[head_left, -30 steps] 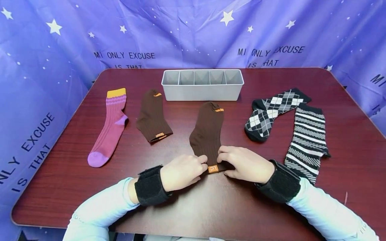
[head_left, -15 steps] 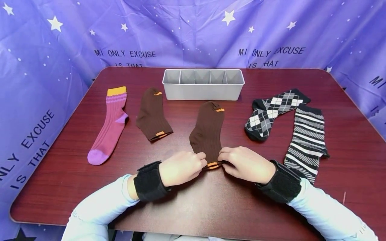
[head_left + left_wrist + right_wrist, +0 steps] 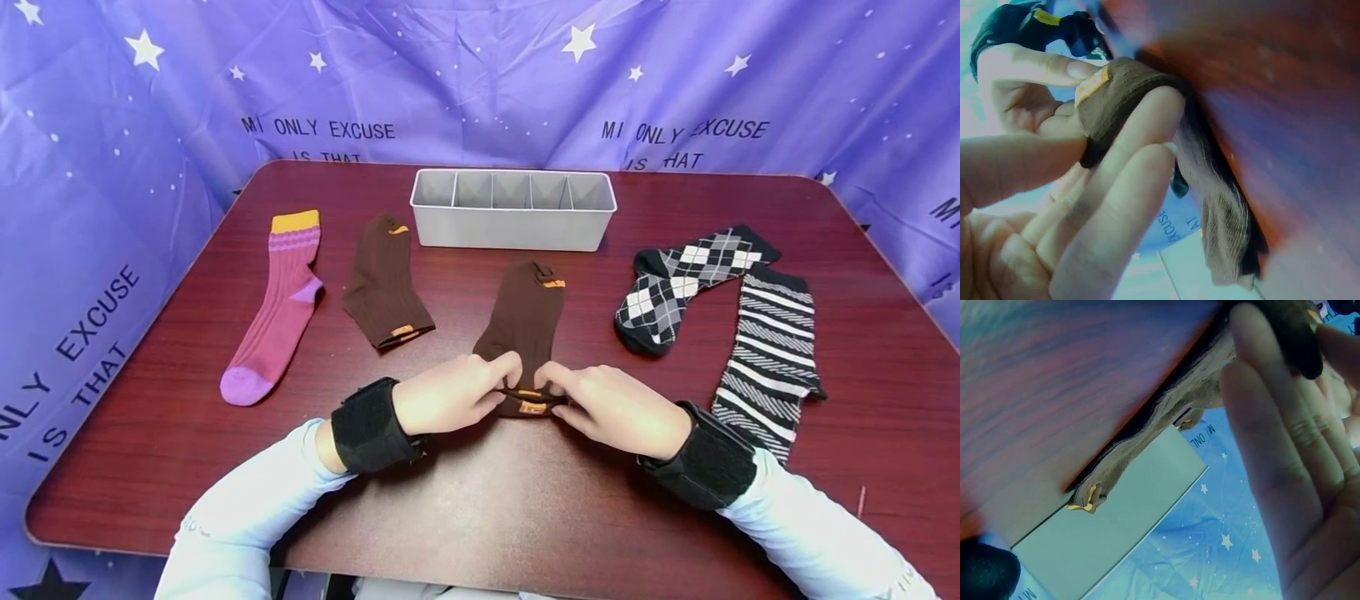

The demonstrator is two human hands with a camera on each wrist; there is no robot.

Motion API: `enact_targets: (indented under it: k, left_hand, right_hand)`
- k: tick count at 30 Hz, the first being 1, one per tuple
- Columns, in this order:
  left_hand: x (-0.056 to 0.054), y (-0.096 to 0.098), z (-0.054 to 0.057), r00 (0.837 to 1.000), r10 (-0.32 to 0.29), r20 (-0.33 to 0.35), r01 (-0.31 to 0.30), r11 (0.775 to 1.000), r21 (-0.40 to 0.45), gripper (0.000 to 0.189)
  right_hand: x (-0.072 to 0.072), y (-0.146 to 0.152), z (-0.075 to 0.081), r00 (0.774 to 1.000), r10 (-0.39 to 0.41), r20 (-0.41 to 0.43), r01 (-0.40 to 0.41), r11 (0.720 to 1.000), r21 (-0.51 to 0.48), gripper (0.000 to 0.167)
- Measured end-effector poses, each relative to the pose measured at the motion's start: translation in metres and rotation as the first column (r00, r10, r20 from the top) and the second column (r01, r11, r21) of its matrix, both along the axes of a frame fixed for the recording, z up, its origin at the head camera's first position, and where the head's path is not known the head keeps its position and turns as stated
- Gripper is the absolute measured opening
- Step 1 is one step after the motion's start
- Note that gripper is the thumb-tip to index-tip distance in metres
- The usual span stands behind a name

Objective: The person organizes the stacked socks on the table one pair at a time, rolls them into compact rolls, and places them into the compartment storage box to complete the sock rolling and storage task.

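A brown sock (image 3: 527,317) with orange marks lies mid-table, its toe pointing away. My left hand (image 3: 457,392) pinches the left side of its cuff, and my right hand (image 3: 611,408) pinches the right side. Between the hands the cuff is lifted and folded, with the orange label showing. In the left wrist view the brown cuff (image 3: 1125,94) sits between thumb and fingers. The right wrist view has the sock's leg (image 3: 1147,437) stretching off from the fingers. A second brown sock (image 3: 386,283) lies flat to the left.
Behind the socks stands a grey divided box (image 3: 513,229). At far left lies a pink sock (image 3: 281,308) with a yellow cuff. An argyle sock (image 3: 682,283) and a striped sock (image 3: 768,358) lie on the right, their cuffs close together. A starry curtain (image 3: 480,83) hangs behind.
Both hands have lifted the brown sock's cuff edge and drawn it away from the body, toward the toe. The cuff's opening now shows between them; the other socks stay put.
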State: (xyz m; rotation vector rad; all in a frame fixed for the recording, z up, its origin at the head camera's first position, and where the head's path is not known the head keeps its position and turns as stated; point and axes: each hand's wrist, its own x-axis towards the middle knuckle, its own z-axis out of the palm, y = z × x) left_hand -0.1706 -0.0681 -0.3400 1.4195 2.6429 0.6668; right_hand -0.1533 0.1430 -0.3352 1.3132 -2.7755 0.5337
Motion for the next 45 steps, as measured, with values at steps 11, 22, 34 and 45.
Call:
enact_targets:
  k: [11, 22, 34, 45]
  left_hand:
    - [0.001, -0.001, 0.003, 0.999, 0.004, -0.042, -0.007, 0.997, -0.081, 0.009]
    - [0.013, 0.005, 0.005, 0.953, -0.131, -0.274, 0.058, 0.964, -0.259, 0.03]
    - [-0.005, 0.0, 0.004, 0.996, -0.042, -0.076, 0.034, 0.994, -0.107, 0.015]
    - [-0.004, 0.0, 0.006, 0.966, -0.026, -0.256, 0.004, 0.997, -0.083, 0.018]
  right_hand:
    - [-0.007, 0.001, -0.001, 0.999, 0.035, 0.037, -0.034, 0.999, -0.01, 0.014]
    - [-0.006, -0.001, -0.002, 1.0, 0.008, 0.017, -0.01, 0.996, 0.089, 0.011]
    - [-0.009, -0.007, 0.003, 1.0, -0.006, 0.015, 0.004, 0.989, 0.146, 0.03]
    - [-0.025, -0.01, 0.01, 0.995, -0.01, 0.096, -0.002, 0.993, 0.121, 0.011]
